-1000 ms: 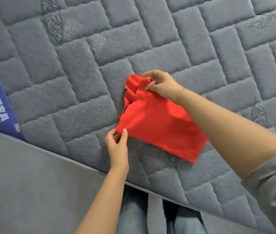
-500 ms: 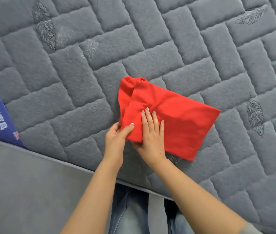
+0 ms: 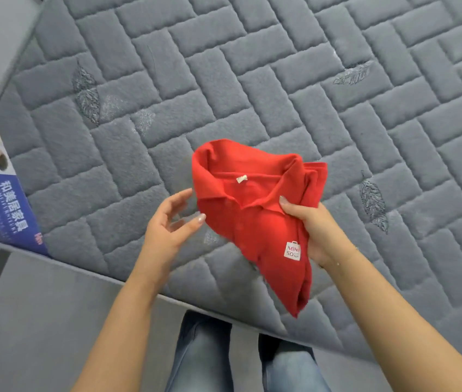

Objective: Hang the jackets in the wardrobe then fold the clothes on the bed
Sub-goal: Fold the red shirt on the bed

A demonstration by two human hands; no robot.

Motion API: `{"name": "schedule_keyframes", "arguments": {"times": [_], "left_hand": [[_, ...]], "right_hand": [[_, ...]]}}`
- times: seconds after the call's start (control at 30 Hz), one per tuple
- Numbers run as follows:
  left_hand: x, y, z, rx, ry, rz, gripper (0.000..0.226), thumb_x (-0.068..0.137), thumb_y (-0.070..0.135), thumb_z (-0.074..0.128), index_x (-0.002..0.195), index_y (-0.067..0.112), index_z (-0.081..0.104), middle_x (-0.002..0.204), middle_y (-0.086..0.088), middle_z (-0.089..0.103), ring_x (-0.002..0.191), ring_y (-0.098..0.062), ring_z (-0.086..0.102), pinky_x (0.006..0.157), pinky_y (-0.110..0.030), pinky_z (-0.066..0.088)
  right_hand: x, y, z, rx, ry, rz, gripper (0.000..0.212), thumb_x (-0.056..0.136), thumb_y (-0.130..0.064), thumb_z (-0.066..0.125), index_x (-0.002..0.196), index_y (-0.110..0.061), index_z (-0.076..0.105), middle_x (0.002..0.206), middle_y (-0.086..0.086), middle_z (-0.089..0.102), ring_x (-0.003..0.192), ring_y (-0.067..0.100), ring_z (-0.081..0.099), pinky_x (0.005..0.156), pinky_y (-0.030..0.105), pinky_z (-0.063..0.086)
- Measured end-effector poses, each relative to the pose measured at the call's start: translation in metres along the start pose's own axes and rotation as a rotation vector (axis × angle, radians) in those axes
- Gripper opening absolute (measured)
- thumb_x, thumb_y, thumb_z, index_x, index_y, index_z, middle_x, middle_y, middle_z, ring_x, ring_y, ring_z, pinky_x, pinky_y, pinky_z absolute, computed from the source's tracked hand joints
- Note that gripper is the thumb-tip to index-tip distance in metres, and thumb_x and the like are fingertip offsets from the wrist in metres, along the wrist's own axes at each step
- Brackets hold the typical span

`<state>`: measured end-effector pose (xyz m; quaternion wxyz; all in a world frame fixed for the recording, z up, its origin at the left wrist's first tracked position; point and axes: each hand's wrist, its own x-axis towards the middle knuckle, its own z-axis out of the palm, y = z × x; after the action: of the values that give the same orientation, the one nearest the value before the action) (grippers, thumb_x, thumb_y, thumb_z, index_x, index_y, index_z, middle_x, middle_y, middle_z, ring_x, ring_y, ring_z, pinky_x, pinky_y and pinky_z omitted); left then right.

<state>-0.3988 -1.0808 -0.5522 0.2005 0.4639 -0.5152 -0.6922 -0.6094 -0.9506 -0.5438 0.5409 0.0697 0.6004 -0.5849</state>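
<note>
Fingers [image 3: 295, 209] of the right hand [image 3: 316, 232] curl round the folded red polo shirt [image 3: 252, 210], gripping it over the bed's near edge. Left hand [image 3: 167, 224], fingers loosely spread, holds nothing just left of it. Grey quilted mattress [image 3: 252, 66] stretches beyond.

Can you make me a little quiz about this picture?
1. True or false: the right hand holds the red shirt.
2. Which hand is open? A left, B right, C both.
3. Fill in: the shirt's collar faces ____ the camera.

Key: 1 true. 2 A. 3 toward.
</note>
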Motion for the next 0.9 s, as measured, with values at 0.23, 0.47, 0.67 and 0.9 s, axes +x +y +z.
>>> {"name": "schedule_keyframes", "arguments": {"times": [0.23,0.47,0.67,0.9], "left_hand": [[-0.003,-0.034,0.038,0.025,-0.125,-0.243,0.045,0.079,0.027,0.068,0.122,0.033,0.053,0.126,0.002,0.06,0.108,-0.004,0.059,0.089,-0.019,0.049],[-0.035,-0.137,0.083,0.199,-0.049,-0.601,0.027,0.094,0.021,0.063,0.119,0.015,0.055,0.113,0.001,0.059,0.09,-0.002,0.056,0.08,-0.021,0.046],[-0.046,-0.155,0.092,0.212,-0.002,-0.498,0.01,0.096,0.011,0.06,0.1,0.003,0.063,0.092,-0.003,0.064,0.083,-0.008,0.055,0.074,-0.011,0.045],[-0.061,-0.164,0.058,0.752,-0.09,-0.418,0.022,0.097,0.03,0.059,0.083,0.013,0.063,0.073,-0.001,0.061,0.074,-0.019,0.054,0.085,-0.04,0.042]], "right_hand": [[0.043,-0.027,-0.072,-0.072,-0.031,0.165,0.038,0.084,-0.019,0.068,0.119,-0.005,0.066,0.101,0.013,0.074,0.083,0.02,0.073,0.07,0.031,0.059],[0.06,0.08,-0.142,-0.197,0.39,0.132,0.046,0.09,-0.016,0.068,0.132,-0.007,0.052,0.109,0.004,0.065,0.08,0.006,0.062,0.067,0.019,0.05],[0.008,0.145,-0.15,-0.376,0.51,-0.03,0.022,0.088,-0.021,0.072,0.102,-0.011,0.058,0.086,-0.003,0.058,0.075,0.006,0.052,0.069,0.011,0.044],[-0.022,0.173,-0.165,-0.662,0.406,0.099,0.019,0.093,-0.016,0.065,0.081,-0.002,0.061,0.074,0.008,0.06,0.072,0.018,0.052,0.071,0.034,0.042]]}}
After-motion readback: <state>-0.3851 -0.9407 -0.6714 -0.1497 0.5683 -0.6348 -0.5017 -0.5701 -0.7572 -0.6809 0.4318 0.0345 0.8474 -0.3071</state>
